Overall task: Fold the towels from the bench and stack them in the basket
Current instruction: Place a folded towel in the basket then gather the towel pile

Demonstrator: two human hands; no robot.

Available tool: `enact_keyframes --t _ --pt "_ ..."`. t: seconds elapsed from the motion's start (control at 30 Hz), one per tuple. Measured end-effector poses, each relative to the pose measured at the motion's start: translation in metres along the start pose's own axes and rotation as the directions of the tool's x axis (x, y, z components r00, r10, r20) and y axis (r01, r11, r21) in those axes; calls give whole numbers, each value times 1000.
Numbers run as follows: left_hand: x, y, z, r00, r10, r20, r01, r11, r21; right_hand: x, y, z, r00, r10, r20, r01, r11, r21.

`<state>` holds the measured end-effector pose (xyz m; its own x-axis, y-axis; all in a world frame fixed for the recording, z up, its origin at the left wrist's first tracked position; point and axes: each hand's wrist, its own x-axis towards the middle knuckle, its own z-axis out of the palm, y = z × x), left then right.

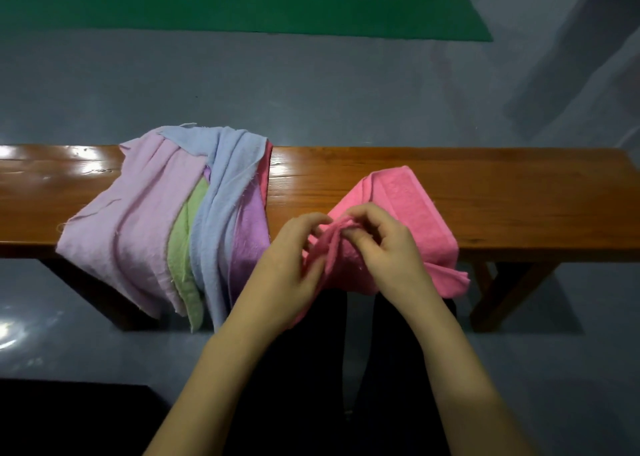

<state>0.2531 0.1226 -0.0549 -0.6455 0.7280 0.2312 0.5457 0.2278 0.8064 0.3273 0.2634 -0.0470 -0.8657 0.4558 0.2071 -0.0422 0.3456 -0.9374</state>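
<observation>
**Both hands working the pink towel at the worktop's front edge**

I am looking down at a grey floor (311, 85) with a green line-marked court mat (242, 12) lying at the far side. The long glossy brown wooden worktop (502, 192) is running across my view from left to right. On its left part a heap of loose towels (166, 220) is draping over the front edge: a pale pink cloth, a light blue one, a green one and a purple one, overlapping one another. Just right of the heap, the bright pink terry towel (415, 209) is lying partly on the worktop and spilling off the front edge towards me. My left hand (294, 258) is curling its fingers around a bunched fold of that pink towel, and my right hand (384, 244) is pinching the same bunched fold from the other side, the two hands nearly touching.
</observation>
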Motion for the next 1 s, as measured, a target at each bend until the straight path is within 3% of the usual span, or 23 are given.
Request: enact_keyframes --t 0.07,0.17,0.27,0.4,0.57,0.67,0.73,0.83,1.0 --pt "-16 -15 7 995 -42 91 33 994 100 1 1 -5 996 13 -85 -12 1000 6" --pt "-42 -29 7 990 -131 45 127 988 92 1 3 -11 990 17 -137 -19 1000 -10" --pt "-53 -29 1 999 1 -36 6 981 196 -2 5 -9 989 41 -140 -42 999 -3" --pt "-54 -32 -13 989 121 87 -146 902 407 -2 7 -11 975 64 -212 -58 998 33" --pt "-56 -29 -25 988 136 77 -155 907 392 -1 8 -20 969 59 -239 -55 998 21" --pt "-50 -21 -23 991 134 -18 -115 905 411 -4 8 -19 946 8 -325 -16 1000 -22" --pt "-44 -14 -22 987 95 -126 -46 937 345 -4 5 -21 921 -44 -388 34 999 -31" --pt "-25 10 -27 960 -14 -279 37 996 79 2 -9 -30 909 -37 -414 72 995 67" --pt "26 60 -54 961 -4 -276 -19 997 -79 16 -58 -59 857 -184 -482 222 975 23"
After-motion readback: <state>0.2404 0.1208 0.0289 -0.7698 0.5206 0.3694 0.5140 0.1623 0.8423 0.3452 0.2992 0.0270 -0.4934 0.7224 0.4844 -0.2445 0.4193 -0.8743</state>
